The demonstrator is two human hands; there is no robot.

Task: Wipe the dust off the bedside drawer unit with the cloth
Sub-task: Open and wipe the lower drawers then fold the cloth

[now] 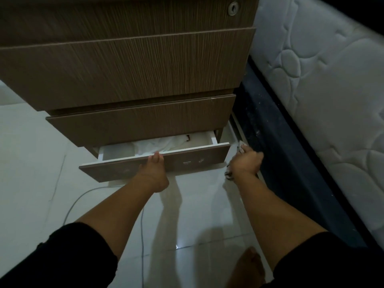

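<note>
The left hand point(154, 166) had the bottom drawer point(158, 163) by its top edge, thumb hooked over the rim and fingers hidden behind the front panel, so the grip was pinching that panel. The drawer stood part-way out of the bedside drawer unit point(128, 67), showing white fabric point(158, 145) bundled inside. Out to the side, the right hand point(246, 162) was curled tight round the cloth point(241, 146), low down just beside the drawer's right end, in the gap between the unit and the dark bed base point(280, 142). Bits of cloth poked out above and below the fist.

Now the risks, as they looked from here. Pale smudges showed on the drawer front, so there was likely dust left on it. If the left hand shoved the drawer home while the right sat that close to the corner, knuckles or cloth could get nipped. Pulled too far, the drawer might tip off its runners. A cable point(83, 199) lay on the tiled floor point(31, 163) near the person's bare foot point(249, 265), ready to snag. And loosened dust could drop onto that white fabric.
</note>
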